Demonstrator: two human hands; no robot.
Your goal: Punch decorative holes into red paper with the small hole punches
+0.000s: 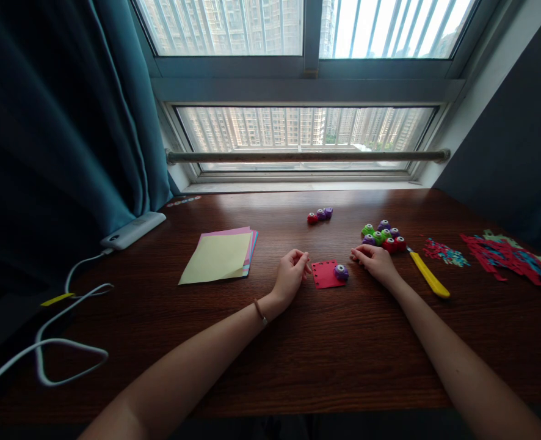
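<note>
A small red paper square (325, 275) with punched marks along its edges lies on the brown table (270, 354). On its right side sits a purple punch (341, 272). My left hand (293, 272) is at the paper's left edge, fingers curled together; what they hold, if anything, is too small to tell. To the right of the paper, my right hand (373, 261) rests near the table with thumb and fingers pressed together, just below a cluster of green, purple and red punches (383, 235). Nothing can be made out in its fingertips.
Coloured paper sheets (218, 258) lie at the left. Further back stand several small punches (320, 215). A yellow-handled knife (428, 275), paper bits (444, 252) and red and blue strips (511, 260) are at the right. A power strip (133, 231) with a white cable sits far left.
</note>
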